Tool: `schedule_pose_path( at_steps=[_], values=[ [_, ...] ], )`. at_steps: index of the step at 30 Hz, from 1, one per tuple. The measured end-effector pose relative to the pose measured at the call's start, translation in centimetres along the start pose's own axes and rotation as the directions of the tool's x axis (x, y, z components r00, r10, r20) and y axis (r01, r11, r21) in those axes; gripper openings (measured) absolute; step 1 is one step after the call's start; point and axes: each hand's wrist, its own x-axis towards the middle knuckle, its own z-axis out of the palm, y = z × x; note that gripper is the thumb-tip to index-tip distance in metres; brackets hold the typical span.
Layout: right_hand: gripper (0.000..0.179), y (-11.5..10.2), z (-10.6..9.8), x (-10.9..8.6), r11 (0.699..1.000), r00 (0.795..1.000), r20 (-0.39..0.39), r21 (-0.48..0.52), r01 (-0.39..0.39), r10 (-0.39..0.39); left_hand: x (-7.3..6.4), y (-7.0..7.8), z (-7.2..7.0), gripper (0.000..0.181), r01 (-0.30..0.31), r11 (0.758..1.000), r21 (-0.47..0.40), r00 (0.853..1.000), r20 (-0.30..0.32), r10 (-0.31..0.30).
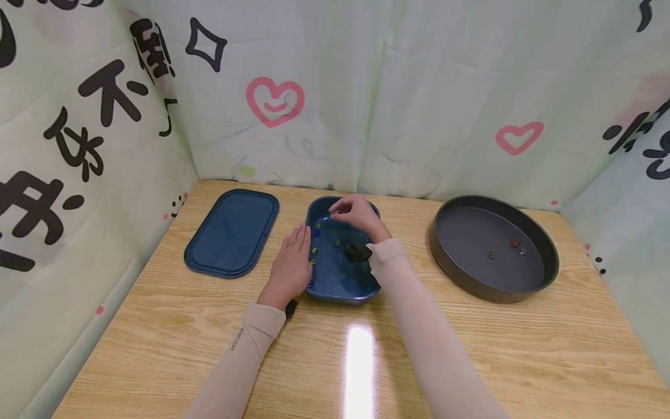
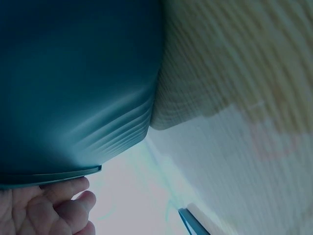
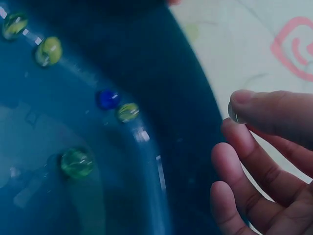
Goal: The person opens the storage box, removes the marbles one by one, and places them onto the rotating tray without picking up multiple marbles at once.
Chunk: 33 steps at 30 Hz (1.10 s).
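Blue bin [image 1: 345, 282] holds marbles [image 1: 314, 251] — perhaps six; round pan [image 1: 466, 233] holds three.

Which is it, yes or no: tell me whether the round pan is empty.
No, three marbles lie inside the round pan in the head view.

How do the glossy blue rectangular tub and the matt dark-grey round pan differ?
The blue tub is a rounded rectangle, the grey pan a circle. The pan is wider than the tub. The left hand touches the tub, not the pan. Both hold coloured glassy marbles.
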Motion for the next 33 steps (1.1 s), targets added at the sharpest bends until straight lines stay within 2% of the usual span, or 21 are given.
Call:
schedule_pose_path(
  at_steps=[7, 15, 21, 28, 33],
  values=[
    [0.018, 0.96, 0.51, 0.44, 0.988, 0.995, 0.002, -0.117, -0.102, 0.103, 0.01, -0.02, -0.05, 0.064, -0.002, 1.000, 0.006, 1.000, -0.002, 0.002],
    [0.014, 0.93, 0.52, 0.39, 0.945, 0.978, 0.005, -0.256, -0.202, 0.210, 0.03, -0.04, 0.02, 0.064, -0.007, 1.000, 0.008, 1.000, -0.009, 0.007],
    [0.014, 1.14, 0.53, 0.41, 0.922, 0.964, 0.015, -0.294, -0.251, 0.267, -0.13, 0.01, -0.05, 0.063, -0.014, 1.000, -0.004, 1.000, -0.019, 0.014],
    [0.014, 1.11, 0.62, 0.42, 0.899, 0.956, 0.018, -0.344, -0.269, 0.293, -0.11, -0.12, 0.11, 0.063, -0.030, 1.000, 0.001, 0.999, -0.033, 0.030],
    [0.012, 1.07, 0.69, 0.43, 0.896, 0.956, 0.016, -0.353, -0.269, 0.293, -0.02, -0.22, 0.23, 0.063, -0.028, 1.000, 0.003, 0.999, -0.032, 0.028]
  ],
)
